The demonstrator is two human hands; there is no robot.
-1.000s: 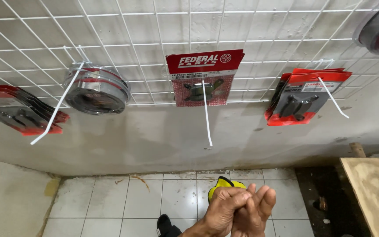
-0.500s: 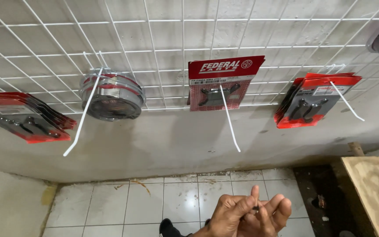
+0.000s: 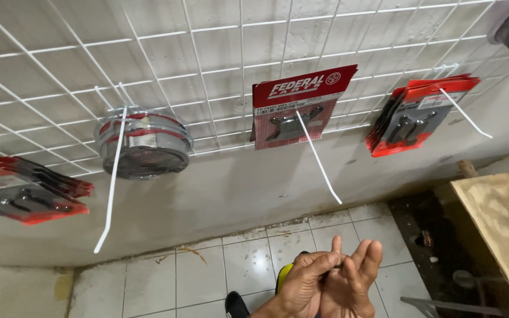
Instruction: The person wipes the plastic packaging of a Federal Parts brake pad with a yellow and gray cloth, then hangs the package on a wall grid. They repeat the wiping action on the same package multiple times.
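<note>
Two bare hands, left hand (image 3: 301, 288) and right hand (image 3: 354, 285), press together low in view, fingers pointing up toward the white wire hook (image 3: 319, 159) on the white wire grid wall panel (image 3: 166, 65). Something small may be pinched between them; whether either grip grasps it I cannot tell. The hook's long axis slopes outward and down from the red carded blister pack (image 3: 298, 106).

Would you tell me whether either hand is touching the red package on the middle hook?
No; both hands are pressed together low in the frame, well apart from the red package on its white hook.
</note>
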